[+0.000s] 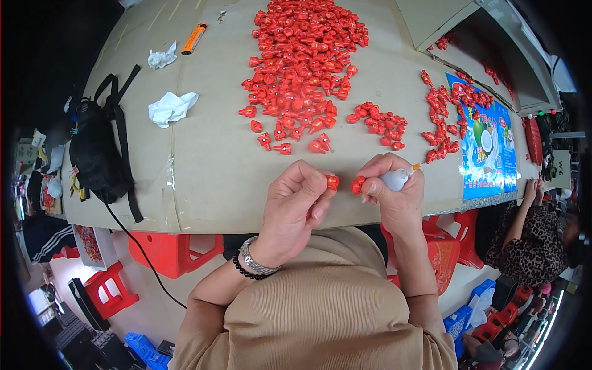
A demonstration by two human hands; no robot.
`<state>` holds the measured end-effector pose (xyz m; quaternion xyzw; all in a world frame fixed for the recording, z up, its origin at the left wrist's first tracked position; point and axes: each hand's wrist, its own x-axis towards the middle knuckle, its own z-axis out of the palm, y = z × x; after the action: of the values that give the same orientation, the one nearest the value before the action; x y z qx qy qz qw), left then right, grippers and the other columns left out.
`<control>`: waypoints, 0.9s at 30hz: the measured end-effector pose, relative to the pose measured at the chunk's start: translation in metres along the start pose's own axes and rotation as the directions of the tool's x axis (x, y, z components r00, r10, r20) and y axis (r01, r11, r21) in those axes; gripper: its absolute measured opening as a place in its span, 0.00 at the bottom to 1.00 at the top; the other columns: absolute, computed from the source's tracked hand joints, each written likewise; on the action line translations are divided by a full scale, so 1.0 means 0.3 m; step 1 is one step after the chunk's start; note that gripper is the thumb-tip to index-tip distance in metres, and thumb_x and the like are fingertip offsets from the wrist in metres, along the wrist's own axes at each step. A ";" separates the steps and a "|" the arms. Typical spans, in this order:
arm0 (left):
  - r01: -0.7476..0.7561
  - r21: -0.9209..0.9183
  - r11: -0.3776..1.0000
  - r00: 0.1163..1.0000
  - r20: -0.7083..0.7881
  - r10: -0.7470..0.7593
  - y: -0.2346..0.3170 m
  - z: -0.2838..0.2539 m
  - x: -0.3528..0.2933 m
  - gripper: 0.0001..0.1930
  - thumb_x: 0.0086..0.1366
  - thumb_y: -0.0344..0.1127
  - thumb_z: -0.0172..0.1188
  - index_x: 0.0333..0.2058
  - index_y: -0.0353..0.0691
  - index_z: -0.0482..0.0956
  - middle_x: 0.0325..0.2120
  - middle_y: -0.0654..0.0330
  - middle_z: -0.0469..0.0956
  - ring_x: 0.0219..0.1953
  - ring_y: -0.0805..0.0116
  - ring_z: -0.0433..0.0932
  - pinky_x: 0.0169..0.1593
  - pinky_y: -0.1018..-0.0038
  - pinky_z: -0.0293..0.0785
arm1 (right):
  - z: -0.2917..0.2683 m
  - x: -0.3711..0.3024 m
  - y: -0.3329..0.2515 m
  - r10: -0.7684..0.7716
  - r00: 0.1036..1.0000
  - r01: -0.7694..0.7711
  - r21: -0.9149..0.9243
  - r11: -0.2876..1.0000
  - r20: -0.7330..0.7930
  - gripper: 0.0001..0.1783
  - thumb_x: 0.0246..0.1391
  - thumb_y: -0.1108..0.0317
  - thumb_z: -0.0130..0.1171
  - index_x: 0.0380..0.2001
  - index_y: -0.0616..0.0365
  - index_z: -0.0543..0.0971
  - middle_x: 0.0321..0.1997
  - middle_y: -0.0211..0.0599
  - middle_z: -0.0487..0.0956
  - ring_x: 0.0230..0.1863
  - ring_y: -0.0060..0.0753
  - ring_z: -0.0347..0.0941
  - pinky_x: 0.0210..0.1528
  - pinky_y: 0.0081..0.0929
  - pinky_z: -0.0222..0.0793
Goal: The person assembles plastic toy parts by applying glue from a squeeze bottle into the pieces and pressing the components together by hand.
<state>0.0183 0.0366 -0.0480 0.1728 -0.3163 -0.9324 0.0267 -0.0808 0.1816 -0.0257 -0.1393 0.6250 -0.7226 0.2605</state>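
At the far left of the tan, smooth-faced tabletop (216,166), a black bag (97,151) of soft, matte fabric is slumped, its flat straps left loose, and a thin dark cable (145,251) is trailed from it over the table's near edge. Below that edge, a moulded, glossy red plastic stool (163,250) is partly covered by the tabletop. Two crumpled white tissues (172,109) are spread beside the bag, and a slim orange-and-black bar (194,39) is laid beyond them. The left hand (295,200), with a silver link band (256,258) and round black beads (245,267) worn at the wrist, is closed in a pinch: a small, shiny red piece (333,182) is gripped between thumb and forefinger, partly hidden by them. Beyond it, a long heap of knobbly, glossy red pieces (308,55) is massed, thinning toward the near side. A second red piece (357,185) is pinched by the fingertips of the right hand (394,191), held near the first but apart from it; a whitish bottle (396,179) with a tapered orange tip is tucked in the same hand, its body partly concealed by the fingers. Farther right, a smaller cluster (382,126) and a straggling row (439,123) of red pieces are laid out, some resting on a glossy blue printed sheet (489,157). The far right corner is taken up by an open-fronted grey box (441,21), with red pieces seen inside.
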 end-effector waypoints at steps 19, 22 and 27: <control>-0.120 0.036 0.992 0.991 0.059 0.118 -0.030 -0.014 0.003 0.06 0.64 0.34 0.57 0.36 0.39 0.72 0.28 0.64 0.76 0.19 0.82 0.63 0.18 0.86 0.53 | 0.035 -0.018 0.005 -0.085 0.995 0.079 -0.113 0.990 -0.052 0.05 0.46 0.76 0.66 0.26 0.63 0.78 0.25 0.30 0.78 0.25 0.17 0.70 0.27 0.16 0.66; -0.173 0.121 0.977 0.985 0.046 0.168 -0.028 -0.014 -0.003 0.07 0.62 0.30 0.59 0.37 0.37 0.72 0.28 0.63 0.76 0.20 0.83 0.64 0.20 0.85 0.57 | 0.029 -0.020 0.003 -0.043 0.998 0.040 -0.080 0.996 -0.045 0.05 0.48 0.75 0.65 0.26 0.63 0.78 0.25 0.29 0.77 0.23 0.15 0.69 0.26 0.15 0.64; -0.294 0.321 0.900 0.954 0.045 0.296 -0.027 -0.003 -0.005 0.09 0.59 0.23 0.61 0.38 0.32 0.72 0.32 0.60 0.78 0.30 0.81 0.73 0.31 0.83 0.71 | 0.027 -0.024 0.006 -0.046 0.998 0.044 -0.061 0.997 -0.033 0.05 0.48 0.75 0.65 0.26 0.63 0.78 0.24 0.29 0.77 0.23 0.15 0.68 0.25 0.15 0.64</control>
<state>0.0205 0.0428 -0.0530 0.1274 -0.4876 -0.8524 0.1394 -0.0701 0.1787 -0.0252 -0.1485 0.6475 -0.7114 0.2291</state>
